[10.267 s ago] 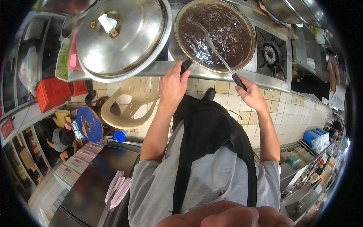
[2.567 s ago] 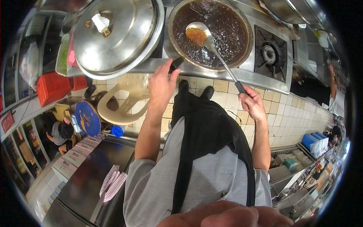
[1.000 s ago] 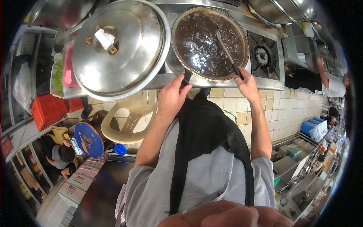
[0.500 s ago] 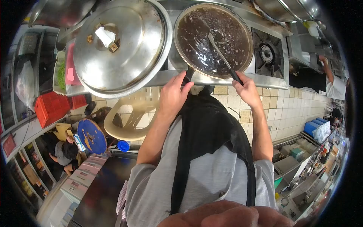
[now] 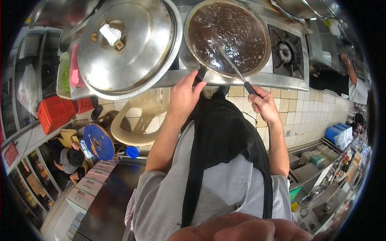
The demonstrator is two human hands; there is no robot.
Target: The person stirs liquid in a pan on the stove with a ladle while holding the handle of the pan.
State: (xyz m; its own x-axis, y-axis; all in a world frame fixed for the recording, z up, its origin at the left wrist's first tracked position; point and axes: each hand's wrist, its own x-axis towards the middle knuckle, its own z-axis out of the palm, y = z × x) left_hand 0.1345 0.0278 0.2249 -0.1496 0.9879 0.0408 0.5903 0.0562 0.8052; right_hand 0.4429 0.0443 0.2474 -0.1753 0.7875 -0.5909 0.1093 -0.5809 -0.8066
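Observation:
A large round pan (image 5: 266, 48) of dark brown, bubbling liquid (image 5: 241, 30) sits on the stove in front of me. My left hand (image 5: 185, 92) is closed around the pan's black handle (image 5: 202, 72) at its near left side. In my right hand (image 5: 264, 103) is the black grip of a long-handled metal cooking utensil (image 5: 234, 69). Its shaft slants up and left over the pan's rim; its head is under the liquid, so its exact kind is hidden. A big domed metal lid (image 5: 140, 44) lies left of the pan, with white cloth or wrap (image 5: 109, 34) around its knob.
An unlit-looking gas burner (image 5: 285, 53) is right of the pan. Below the lid stands a beige plastic chair (image 5: 124, 134), near a blue round stool top (image 5: 99, 143) and a red crate (image 5: 56, 115). One person (image 5: 71, 158) is at lower left, another (image 5: 358, 90) at far right.
My right hand has moved slightly down and right, drawing the utensil toward the near rim. More of its head has sunk from sight. My left hand stays at the pan handle.

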